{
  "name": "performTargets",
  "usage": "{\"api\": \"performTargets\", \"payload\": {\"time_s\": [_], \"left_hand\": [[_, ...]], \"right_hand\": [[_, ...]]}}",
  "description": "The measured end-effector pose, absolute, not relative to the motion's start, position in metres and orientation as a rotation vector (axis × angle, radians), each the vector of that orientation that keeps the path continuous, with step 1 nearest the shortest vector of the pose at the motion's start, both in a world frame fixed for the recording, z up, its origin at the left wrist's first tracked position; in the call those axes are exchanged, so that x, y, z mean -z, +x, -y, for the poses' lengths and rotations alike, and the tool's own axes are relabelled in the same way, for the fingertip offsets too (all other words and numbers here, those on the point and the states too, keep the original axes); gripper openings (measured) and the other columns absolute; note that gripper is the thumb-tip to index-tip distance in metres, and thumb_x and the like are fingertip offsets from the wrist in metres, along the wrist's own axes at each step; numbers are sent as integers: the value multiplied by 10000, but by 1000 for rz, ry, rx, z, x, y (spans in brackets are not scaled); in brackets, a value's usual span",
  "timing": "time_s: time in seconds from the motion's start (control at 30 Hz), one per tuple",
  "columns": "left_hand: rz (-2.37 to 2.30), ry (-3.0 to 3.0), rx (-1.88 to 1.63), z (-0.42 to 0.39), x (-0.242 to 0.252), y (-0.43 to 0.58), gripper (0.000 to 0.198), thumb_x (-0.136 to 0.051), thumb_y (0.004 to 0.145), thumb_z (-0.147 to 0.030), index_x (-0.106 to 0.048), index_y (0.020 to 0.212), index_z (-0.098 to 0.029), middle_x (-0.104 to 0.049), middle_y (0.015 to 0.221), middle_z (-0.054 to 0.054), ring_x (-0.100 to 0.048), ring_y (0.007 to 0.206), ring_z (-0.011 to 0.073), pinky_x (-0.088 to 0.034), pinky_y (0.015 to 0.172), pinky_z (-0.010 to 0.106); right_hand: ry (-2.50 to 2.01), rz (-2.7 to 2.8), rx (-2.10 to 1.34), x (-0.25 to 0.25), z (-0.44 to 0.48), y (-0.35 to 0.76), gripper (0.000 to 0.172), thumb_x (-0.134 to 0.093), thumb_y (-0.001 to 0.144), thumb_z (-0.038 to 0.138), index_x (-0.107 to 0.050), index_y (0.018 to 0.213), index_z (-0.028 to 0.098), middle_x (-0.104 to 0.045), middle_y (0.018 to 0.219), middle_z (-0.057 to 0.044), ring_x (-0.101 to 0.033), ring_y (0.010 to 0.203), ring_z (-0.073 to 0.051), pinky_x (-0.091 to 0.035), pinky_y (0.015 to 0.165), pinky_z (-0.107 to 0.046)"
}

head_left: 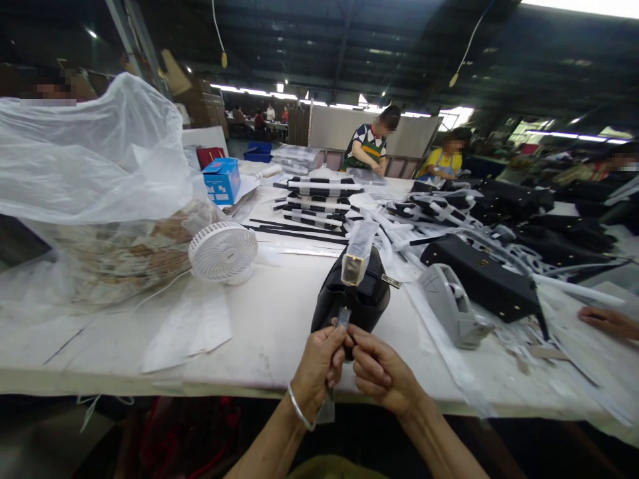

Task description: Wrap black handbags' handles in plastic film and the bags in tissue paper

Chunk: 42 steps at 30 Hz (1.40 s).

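At the near edge of the table (259,332), the left hand (319,366) and the right hand (382,372) meet fingertip to fingertip, both pinching a small grey strip (343,317). The strip stands upright against the front of a black bag (364,299). A grey tape dispenser (452,306) sits just right of the bag, and a white fan (223,253) sits to the left.

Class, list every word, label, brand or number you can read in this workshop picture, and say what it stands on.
No text here reads clearly enough to quote.
blue box: white print on its sides, too blurred to read.
grey tape dispenser: faint mark on its side, unreadable.
strip pinched by the left hand and right hand: no print shows.
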<state>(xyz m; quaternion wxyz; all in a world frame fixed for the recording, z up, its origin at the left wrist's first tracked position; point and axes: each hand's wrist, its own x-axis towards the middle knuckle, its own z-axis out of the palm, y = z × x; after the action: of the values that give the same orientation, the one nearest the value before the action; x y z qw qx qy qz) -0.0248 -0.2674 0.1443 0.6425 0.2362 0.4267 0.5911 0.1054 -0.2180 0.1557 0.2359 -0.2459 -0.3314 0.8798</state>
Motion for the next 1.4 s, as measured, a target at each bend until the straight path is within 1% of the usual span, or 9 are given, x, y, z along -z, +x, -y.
{"api": "performTargets", "payload": {"time_s": [0.23, 0.33, 0.43, 0.57, 0.77, 0.97, 1.1, 1.3, 1.4], "left_hand": [[-1059, 717, -1287, 269, -142, -33, 437, -608, 789, -609, -543, 716, -183, -345, 402, -120, -186, 288, 30, -144, 313, 189], [-1434, 1116, -1389, 268, -138, -36, 375, -513, 896, -506, -600, 732, -180, -498, 485, -45, -421, 395, 74, -295, 413, 199], [-1775, 1605, -1429, 269, -134, -37, 278, -454, 947, -359, -663, 874, -192, -675, 702, 46, -599, 588, 133, -377, 532, 222], [-1938, 1931, -1327, 271, -131, -33, 291, -399, 967, -291, -645, 851, -187, -649, 625, 65, -603, 566, 158, -348, 509, 241], [-1621, 1610, -1276, 275, -141, -33, 244, -418, 954, -289, -562, 779, -199, -590, 620, 5, -543, 533, 121, -361, 530, 226], [-1100, 990, -1235, 275, -134, -45, 344, -476, 908, -517, -527, 819, -189, -451, 493, -90, -273, 323, 53, -222, 343, 191], [-995, 866, -1229, 273, -120, -54, 383, -537, 865, -548, -564, 867, -166, -459, 491, -92, -283, 322, 44, -218, 339, 173], [-1016, 968, -1100, 293, -106, -65, 461, -550, 862, -593, -598, 855, -135, -564, 601, -25, -461, 456, 58, -360, 482, 180], [-1006, 878, -1058, 312, -93, -63, 485, -583, 831, -627, -592, 892, -145, -561, 603, -27, -455, 446, 56, -347, 473, 182]], "right_hand": [[-398, 637, -2636, -149, 215, 103, 234, -646, 862, 366, -654, 927, 141, -297, 385, 157, -18, 299, 2, -90, 289, -110], [-649, 752, -2492, -157, 219, 94, 393, -702, 795, 478, -657, 992, 141, -475, 423, 111, -137, 278, 3, -154, 288, -128], [-928, 942, -2186, -163, 227, 85, 540, -666, 734, 669, -651, 846, 141, -581, 454, 32, -257, 257, -19, -183, 285, -158], [-1165, 1157, -1829, -161, 229, 75, 586, -704, 634, 723, -537, 599, 163, -500, 375, 38, -262, 262, -21, -141, 297, -175], [-1254, 1205, -1589, -151, 221, 73, 579, -734, 594, 692, -465, 505, 187, -370, 318, 75, -250, 303, -27, -146, 337, -195], [-1173, 1457, -1660, -148, 220, 83, 506, -641, 725, 657, -573, 644, 163, -439, 358, 67, -283, 299, -41, -186, 329, -187], [-1176, 1607, -1710, -153, 213, 113, 472, -659, 742, 604, -662, 843, 144, -544, 433, 36, -351, 310, -61, -235, 341, -191], [-1350, 1434, -856, -198, 152, 171, 433, -636, 789, 535, -693, 970, 145, -534, 517, 27, -419, 429, -101, -346, 421, -231], [-1232, 1658, -540, -227, 104, 166, 397, -607, 802, 356, -650, 1149, 168, -679, 812, -55, -600, 688, -180, -501, 672, -318]]}}
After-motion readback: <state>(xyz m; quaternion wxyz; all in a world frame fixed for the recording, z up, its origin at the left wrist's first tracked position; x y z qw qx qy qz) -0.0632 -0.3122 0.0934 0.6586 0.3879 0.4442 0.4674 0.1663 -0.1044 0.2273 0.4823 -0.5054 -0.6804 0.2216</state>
